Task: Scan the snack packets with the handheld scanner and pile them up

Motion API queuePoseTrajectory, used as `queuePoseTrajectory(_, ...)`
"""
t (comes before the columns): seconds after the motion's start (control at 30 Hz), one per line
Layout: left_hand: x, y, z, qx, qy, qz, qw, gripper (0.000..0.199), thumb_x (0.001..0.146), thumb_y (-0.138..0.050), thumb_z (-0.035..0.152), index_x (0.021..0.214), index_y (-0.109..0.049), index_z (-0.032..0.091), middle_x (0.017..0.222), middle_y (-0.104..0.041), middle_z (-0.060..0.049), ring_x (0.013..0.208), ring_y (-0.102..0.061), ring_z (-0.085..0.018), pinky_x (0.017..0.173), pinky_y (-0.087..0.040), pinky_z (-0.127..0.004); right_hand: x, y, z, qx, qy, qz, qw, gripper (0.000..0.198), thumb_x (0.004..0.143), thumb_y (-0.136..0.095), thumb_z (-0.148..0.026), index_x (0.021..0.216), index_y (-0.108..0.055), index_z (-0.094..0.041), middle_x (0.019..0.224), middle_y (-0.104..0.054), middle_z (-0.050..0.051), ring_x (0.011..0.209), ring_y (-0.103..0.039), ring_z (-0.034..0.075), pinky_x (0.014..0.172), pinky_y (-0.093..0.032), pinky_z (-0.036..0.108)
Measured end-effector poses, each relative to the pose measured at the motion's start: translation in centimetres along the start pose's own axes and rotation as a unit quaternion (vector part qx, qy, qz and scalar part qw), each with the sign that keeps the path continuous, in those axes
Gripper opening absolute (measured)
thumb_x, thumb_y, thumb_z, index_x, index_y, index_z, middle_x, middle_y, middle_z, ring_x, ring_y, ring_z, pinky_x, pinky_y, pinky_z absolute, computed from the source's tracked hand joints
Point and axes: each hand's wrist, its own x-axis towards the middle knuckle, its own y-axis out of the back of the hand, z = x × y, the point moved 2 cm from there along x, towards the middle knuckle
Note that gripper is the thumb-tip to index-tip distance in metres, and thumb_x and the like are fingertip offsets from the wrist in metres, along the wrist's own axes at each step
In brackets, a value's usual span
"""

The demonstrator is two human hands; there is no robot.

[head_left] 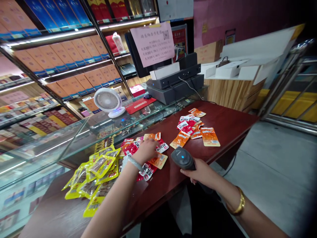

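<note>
My right hand (201,173) is wrapped around the handle of a dark grey barcode scanner (182,158), whose head points away over the table edge and shows a small blue light. My left hand (146,151) reaches down onto a mixed pile of red snack packets (149,170) and orange snack packets (158,161). Its fingers are blurred and partly hidden, so I cannot make out whether they grip a packet. Left of that hand lies a heap of yellow-edged clear snack packets (102,167). Farther right is a second group of orange packets (210,137) and red packets (187,125).
The packets lie on a dark red wooden table (235,115). A glass display counter (74,132) runs along its far side, with a white fan (109,100) and a cash drawer (170,89) on it. Boxed goods fill the shelves behind. A metal railing (287,82) stands at right.
</note>
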Motion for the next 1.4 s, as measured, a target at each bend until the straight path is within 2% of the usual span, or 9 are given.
queuePoseTrajectory(0.17,-2.3,-1.2,-1.7,0.077,-0.005,-0.04,0.996,0.048,0.063,-0.079,0.037,0.108,-0.064,0.027,0.122,-0.059,-0.01,0.115,-0.051,-0.033,0.096,-0.038,-0.046,-0.1,-0.1,-0.1,-0.01,0.001,0.001,1.0,0.022,0.077,-0.068,-0.035,0.087,-0.059,-0.018,0.052,-0.059,-0.003,0.042,-0.057,0.014,0.04,-0.044,0.022)
queuePoseTrajectory(0.37,-1.3,-2.3,-1.6,0.025,-0.008,0.057,0.998,0.039,0.073,-0.071,0.039,0.105,-0.058,0.022,0.109,-0.065,-0.009,0.11,-0.057,-0.028,0.096,-0.037,-0.04,-0.5,-0.5,-0.7,-0.012,0.014,-0.022,1.0,0.022,0.078,-0.067,-0.034,0.088,-0.06,-0.016,0.054,-0.06,-0.002,0.043,-0.058,0.014,0.041,-0.045,0.022)
queuePoseTrajectory(0.7,-0.8,-2.3,-1.7,-0.045,-0.009,0.054,0.997,0.027,0.076,-0.069,0.033,0.101,-0.065,0.024,0.104,-0.071,-0.006,0.103,-0.062,-0.026,0.093,-0.038,-0.036,-0.1,-0.4,-0.3,0.001,0.004,-0.015,1.0,0.024,0.08,-0.066,-0.038,0.086,-0.058,-0.016,0.049,-0.058,-0.003,0.041,-0.057,0.014,0.041,-0.045,0.022)
queuePoseTrajectory(0.8,0.0,-2.5,-2.0,-0.096,0.006,0.045,0.994,0.02,0.075,-0.07,0.036,0.091,-0.068,0.024,0.087,-0.071,-0.002,0.085,-0.065,-0.021,0.08,-0.043,-0.031,-0.3,0.0,0.1,0.015,0.0,-0.007,1.0,0.026,0.079,-0.066,-0.037,0.092,-0.058,-0.016,0.051,-0.058,-0.004,0.041,-0.057,0.014,0.041,-0.046,0.022)
queuePoseTrajectory(0.93,2.8,-1.7,-0.3,-0.251,0.026,0.103,0.962,0.02,0.078,-0.067,0.039,0.083,-0.066,0.02,0.075,-0.067,0.0,0.067,-0.06,-0.014,0.063,-0.043,-0.025,-0.3,0.4,0.5,0.017,-0.016,0.006,1.0,0.03,0.078,-0.066,-0.04,0.095,-0.057,-0.016,0.049,-0.057,-0.005,0.04,-0.056,0.014,0.041,-0.045,0.023)
queuePoseTrajectory(1.07,6.9,-0.5,1.7,-0.37,0.016,0.172,0.913,0.026,0.084,-0.062,0.036,0.101,-0.066,0.017,0.088,-0.071,-0.005,0.077,-0.064,-0.015,0.071,-0.049,-0.026,-0.3,0.6,0.5,0.005,-0.032,0.018,0.999,0.032,0.077,-0.066,-0.041,0.095,-0.056,-0.016,0.046,-0.056,-0.005,0.039,-0.056,0.015,0.042,-0.045,0.023)
queuePoseTrajectory(1.2,9.1,0.1,-0.5,-0.19,0.037,0.193,0.962,0.029,0.088,-0.057,0.032,0.111,-0.067,0.018,0.112,-0.068,-0.012,0.105,-0.063,-0.023,0.093,-0.047,-0.035,-0.5,0.5,0.8,-0.002,-0.018,0.009,1.0,0.027,0.078,-0.066,-0.04,0.09,-0.057,-0.018,0.047,-0.056,-0.005,0.04,-0.057,0.015,0.043,-0.044,0.023)
queuePoseTrajectory(1.3,9.1,-0.3,-4.3,0.015,0.098,0.118,0.988,0.029,0.084,-0.059,0.034,0.106,-0.07,0.019,0.119,-0.064,-0.018,0.119,-0.055,-0.033,0.098,-0.043,-0.045,-0.7,0.3,1.2,0.006,-0.012,0.007,1.0,0.025,0.077,-0.066,-0.038,0.09,-0.057,-0.018,0.048,-0.057,-0.005,0.041,-0.057,0.015,0.042,-0.044,0.023)
queuePoseTrajectory(1.4,8.4,-1.0,-7.5,0.085,0.14,0.053,0.985,0.031,0.082,-0.059,0.04,0.105,-0.07,0.022,0.123,-0.062,-0.017,0.124,-0.051,-0.033,0.1,-0.042,-0.045,-0.7,0.2,1.4,0.016,-0.014,0.003,1.0,0.024,0.077,-0.067,-0.037,0.089,-0.057,-0.019,0.049,-0.058,-0.005,0.04,-0.056,0.014,0.041,-0.043,0.023)
